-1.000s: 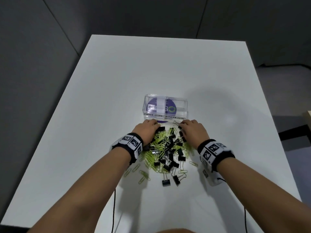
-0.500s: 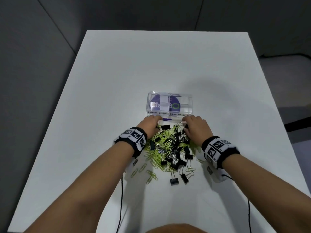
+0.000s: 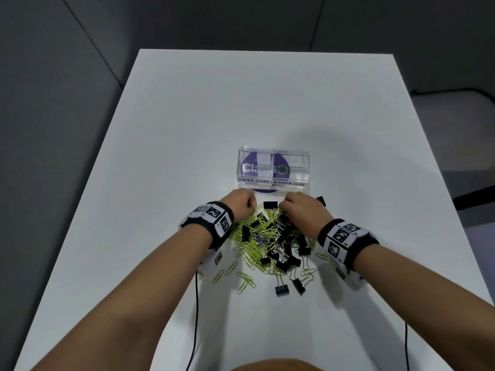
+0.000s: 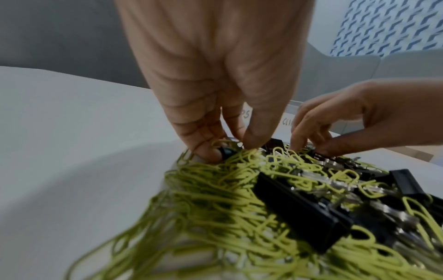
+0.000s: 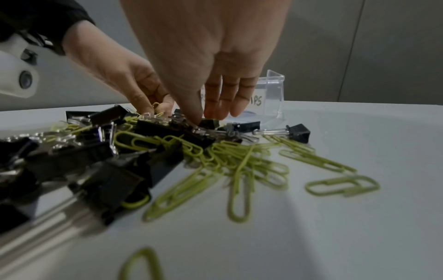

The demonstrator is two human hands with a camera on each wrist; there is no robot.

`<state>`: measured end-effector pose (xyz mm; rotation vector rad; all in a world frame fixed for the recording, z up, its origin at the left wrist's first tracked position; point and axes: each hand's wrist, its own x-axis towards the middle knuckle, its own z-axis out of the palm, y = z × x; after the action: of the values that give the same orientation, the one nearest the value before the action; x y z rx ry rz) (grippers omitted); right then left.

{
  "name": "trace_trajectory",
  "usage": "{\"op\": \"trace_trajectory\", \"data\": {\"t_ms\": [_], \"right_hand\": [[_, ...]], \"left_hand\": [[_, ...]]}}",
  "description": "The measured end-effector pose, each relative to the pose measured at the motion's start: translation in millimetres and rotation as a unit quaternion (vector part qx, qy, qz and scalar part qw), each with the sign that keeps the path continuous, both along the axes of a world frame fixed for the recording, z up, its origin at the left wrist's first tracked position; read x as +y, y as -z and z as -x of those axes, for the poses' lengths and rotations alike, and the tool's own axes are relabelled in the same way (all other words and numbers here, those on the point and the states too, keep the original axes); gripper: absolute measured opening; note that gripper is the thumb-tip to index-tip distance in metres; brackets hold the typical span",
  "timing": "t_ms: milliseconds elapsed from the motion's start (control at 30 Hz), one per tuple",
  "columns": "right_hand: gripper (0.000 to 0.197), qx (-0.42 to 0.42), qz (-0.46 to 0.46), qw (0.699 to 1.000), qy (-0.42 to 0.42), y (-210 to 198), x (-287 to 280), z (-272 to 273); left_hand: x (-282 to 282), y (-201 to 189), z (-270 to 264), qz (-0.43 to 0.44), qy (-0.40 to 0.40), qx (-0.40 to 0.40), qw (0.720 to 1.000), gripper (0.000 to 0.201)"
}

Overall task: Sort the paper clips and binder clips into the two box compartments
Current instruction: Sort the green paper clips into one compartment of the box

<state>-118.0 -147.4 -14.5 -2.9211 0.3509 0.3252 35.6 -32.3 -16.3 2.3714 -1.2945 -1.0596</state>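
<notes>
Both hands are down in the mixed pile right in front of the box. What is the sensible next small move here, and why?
Probably lift the left hand with the green paper clip its fingers pinch and carry it to the compartment labelled PAPER CLIPS. The clear box stands just beyond the pile, and both compartments look empty. The right hand works at a black binder clip.

The bench (image 3: 187,129) is bare behind the clear box (image 3: 273,167) and out to both sides, so a hand could pass there. The box stands at the far edge of the clip pile (image 3: 270,242). The left hand (image 3: 239,207) and right hand (image 3: 302,212) fill the thin gap between box and pile. Loose paper clips (image 3: 241,279) lie on the near side.
</notes>
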Motion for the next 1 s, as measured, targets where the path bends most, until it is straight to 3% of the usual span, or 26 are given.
{"op": "trace_trajectory", "data": {"t_ms": [200, 333, 433, 600, 767, 1000], "right_hand": [[0.038, 0.071, -0.055, 0.995, 0.037, -7.2, -9.0, -3.8], [0.024, 0.096, -0.061, 0.992, 0.059, -6.1, -15.3, -11.2], [0.027, 0.083, -0.064, 0.992, 0.073, -4.8, -15.6, -12.0], [0.026, 0.052, -0.059, 0.992, 0.103, -0.9, -9.0, -11.5], [0.022, 0.038, -0.093, 0.986, 0.131, 0.2, -7.2, -12.1], [0.018, 0.016, -0.142, 0.977, 0.16, 0.5, -12.5, -6.7]], "left_hand": [[2.6, 1.2, -4.8, -0.009, -0.042, 0.029, 0.999, 0.028], [1.4, 0.3, -1.2, -0.022, -0.039, 0.01, 0.999, 0.017], [-1.1, 1.0, 0.5, -0.024, -0.044, -0.02, 0.999, 0.014], [-12.4, 3.2, 12.1, -0.032, -0.035, -0.068, 0.997, 0.04], [-23.3, 8.7, 23.3, -0.054, -0.029, -0.08, 0.995, 0.027], [-18.6, 4.3, 21.1, -0.078, 0.023, -0.059, 0.995, 0.027]]}}
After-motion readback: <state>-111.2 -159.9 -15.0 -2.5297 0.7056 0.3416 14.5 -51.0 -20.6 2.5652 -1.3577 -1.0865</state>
